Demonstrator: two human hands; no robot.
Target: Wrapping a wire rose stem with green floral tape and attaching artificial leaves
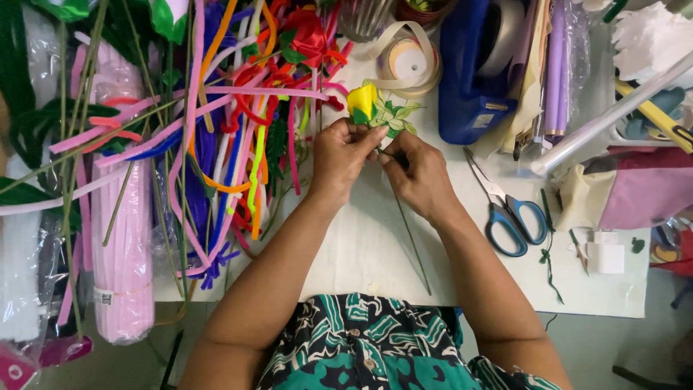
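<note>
A: What do the two hands hold?

B: The left hand [341,153] and the right hand [419,175] meet over the white table [375,253]. Both are closed, fingertips pinched on an artificial flower [363,101] with a yellow bud and pale green leaves, just below the leaves. Its thin wire stem [413,238] slants from the fingers toward the person's body.

A: Where does the flower lie relative to other items?

B: It is at the table's centre, near a roll of cream ribbon [408,63]. A heap of coloured pipe cleaners [238,137] lies to the left; blue-handled scissors [505,213] rest to the right, apart from the right hand. A blue tape dispenser [469,72] stands behind.
</note>
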